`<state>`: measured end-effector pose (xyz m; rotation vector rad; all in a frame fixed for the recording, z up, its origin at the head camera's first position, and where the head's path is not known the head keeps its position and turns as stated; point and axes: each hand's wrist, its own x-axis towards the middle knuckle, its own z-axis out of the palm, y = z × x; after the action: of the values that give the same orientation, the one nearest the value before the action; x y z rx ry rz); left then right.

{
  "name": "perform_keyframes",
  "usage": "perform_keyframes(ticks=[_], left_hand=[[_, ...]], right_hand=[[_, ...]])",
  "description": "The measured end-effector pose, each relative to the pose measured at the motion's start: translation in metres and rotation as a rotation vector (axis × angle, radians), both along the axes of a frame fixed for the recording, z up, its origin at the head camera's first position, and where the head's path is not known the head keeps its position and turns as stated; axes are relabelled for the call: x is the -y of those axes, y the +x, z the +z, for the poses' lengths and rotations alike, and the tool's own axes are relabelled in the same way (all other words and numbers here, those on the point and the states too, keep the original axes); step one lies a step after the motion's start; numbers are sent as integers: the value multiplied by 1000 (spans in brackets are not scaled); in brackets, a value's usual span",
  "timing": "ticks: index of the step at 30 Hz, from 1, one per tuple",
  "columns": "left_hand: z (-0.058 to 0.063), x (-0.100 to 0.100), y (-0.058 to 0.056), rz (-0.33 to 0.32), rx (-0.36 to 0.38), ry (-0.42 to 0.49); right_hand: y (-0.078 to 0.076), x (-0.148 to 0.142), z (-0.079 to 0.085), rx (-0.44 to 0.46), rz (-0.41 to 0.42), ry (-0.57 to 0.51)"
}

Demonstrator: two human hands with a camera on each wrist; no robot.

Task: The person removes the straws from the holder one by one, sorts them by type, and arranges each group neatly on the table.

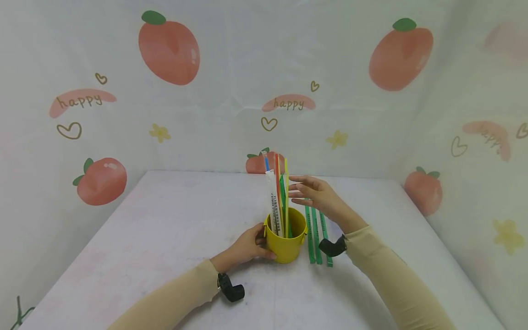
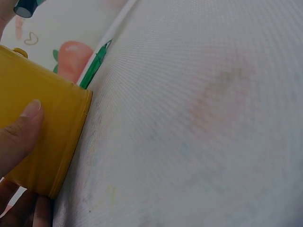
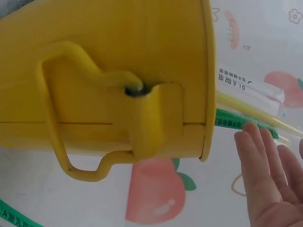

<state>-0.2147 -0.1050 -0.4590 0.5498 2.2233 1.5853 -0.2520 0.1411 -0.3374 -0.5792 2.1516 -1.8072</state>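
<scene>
A small yellow metal bucket [image 1: 284,251] stands upright on the table, holding several straws. Among them are a white-wrapped straw [image 1: 273,195], a red straw [image 1: 277,167], a yellow straw [image 1: 286,172] and a green-wrapped straw [image 3: 229,119]; a blue tip shows at the top left. My left hand [image 1: 247,245] grips the bucket low on its left side, thumb [image 2: 26,127] across the front and fingers partly hidden behind. Beside the straw tops, above the rim, my right hand [image 1: 315,192] has its fingers extended, nothing held.
Right of the bucket, several green-wrapped straws [image 1: 316,243] lie side by side on the white table [image 1: 198,201]. A printed fabric backdrop [image 1: 231,68] rises behind and at both sides. Side handles [image 3: 47,109] stick out from the bucket.
</scene>
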Motion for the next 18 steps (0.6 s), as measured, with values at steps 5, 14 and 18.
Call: perform_keyframes(ticks=[5, 14, 18], left_hand=[[0, 0, 0, -12, -3, 18], [0, 0, 1, -6, 0, 8], [1, -1, 1, -8, -4, 9]], right_hand=[[3, 2, 3, 18, 28, -33], [5, 5, 5, 25, 46, -49], [4, 5, 5, 17, 68, -57]])
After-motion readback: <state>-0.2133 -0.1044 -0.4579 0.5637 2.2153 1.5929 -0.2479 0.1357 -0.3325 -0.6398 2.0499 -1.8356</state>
